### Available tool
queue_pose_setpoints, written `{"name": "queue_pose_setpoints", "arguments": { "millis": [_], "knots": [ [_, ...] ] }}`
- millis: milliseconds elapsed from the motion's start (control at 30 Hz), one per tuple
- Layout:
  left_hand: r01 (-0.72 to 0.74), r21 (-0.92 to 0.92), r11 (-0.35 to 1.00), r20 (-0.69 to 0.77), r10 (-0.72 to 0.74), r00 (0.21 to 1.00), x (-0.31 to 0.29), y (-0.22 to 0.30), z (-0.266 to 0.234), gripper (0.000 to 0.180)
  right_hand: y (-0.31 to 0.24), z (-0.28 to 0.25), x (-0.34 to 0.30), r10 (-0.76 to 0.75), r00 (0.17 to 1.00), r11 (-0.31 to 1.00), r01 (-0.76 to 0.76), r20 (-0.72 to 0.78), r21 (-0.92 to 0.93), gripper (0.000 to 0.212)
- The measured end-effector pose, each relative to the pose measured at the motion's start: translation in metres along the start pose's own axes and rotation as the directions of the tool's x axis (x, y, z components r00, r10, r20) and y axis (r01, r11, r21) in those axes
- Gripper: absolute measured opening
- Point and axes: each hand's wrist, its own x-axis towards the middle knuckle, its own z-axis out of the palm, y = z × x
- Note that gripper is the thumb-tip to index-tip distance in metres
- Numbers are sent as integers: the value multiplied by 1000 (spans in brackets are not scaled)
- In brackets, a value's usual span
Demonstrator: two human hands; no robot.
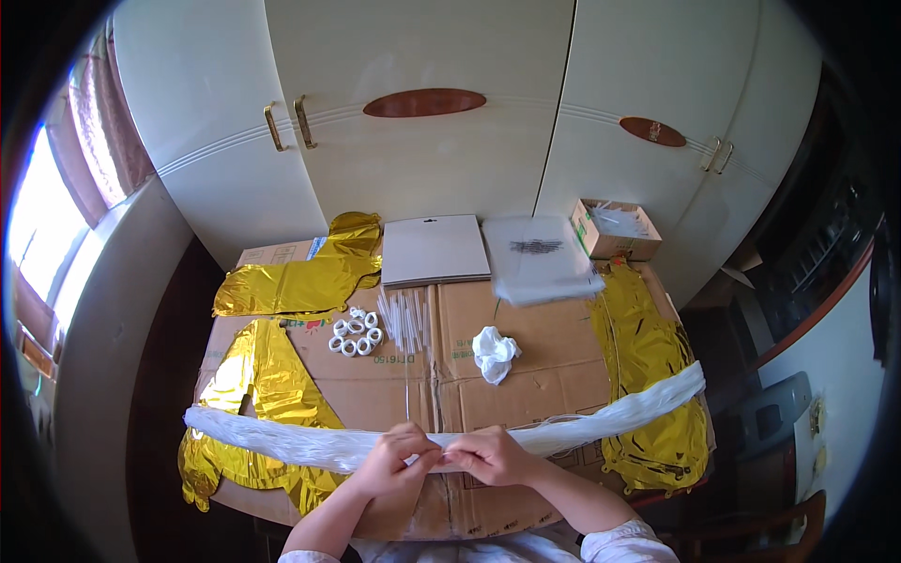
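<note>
A long bundle of fine white strands (300, 447) lies across the near part of the cardboard, its ends over gold foil on both sides. Over its middle, my left hand (399, 462) is closed with thumb and fingers pinched. My right hand (493, 457) is closed too, its fingertips meeting those of the left. What the fingertips pinch is too small to make out. A thin rod (407, 389) points from the clear tubes toward my left hand. Beyond the hands sits a crumpled white wad (495, 354).
Several white rings (349, 346) and clear tubes (404, 321) lie on the cardboard (535, 328). Gold foil balloons (291, 288) flank both sides. At the back are flat grey sheets (435, 250), clear plastic bags (540, 272) and a small box (624, 246), before white cabinets (422, 159).
</note>
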Motion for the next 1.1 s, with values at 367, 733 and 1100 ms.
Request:
{"name": "queue_pose_setpoints", "arguments": {
  "millis": [367, 733, 1100],
  "knots": [
    [86, -165, 983, -144, -110, 983, 7, 1, 6, 18, 6, 4, -3, -14, 1000, 974, 11, -14, -226, 8],
    [7, -267, 964, -161, -52, 985, 4, -8, 8, 18, 5, 9, -2, -66, 997, 977, 54, -51, -204, 7],
    [75, -407, 911, -191, -165, 968, 6, -7, 9, 21, 5, 10, -4, -45, 999, 958, 49, 22, -283, 6]
  ]
}}
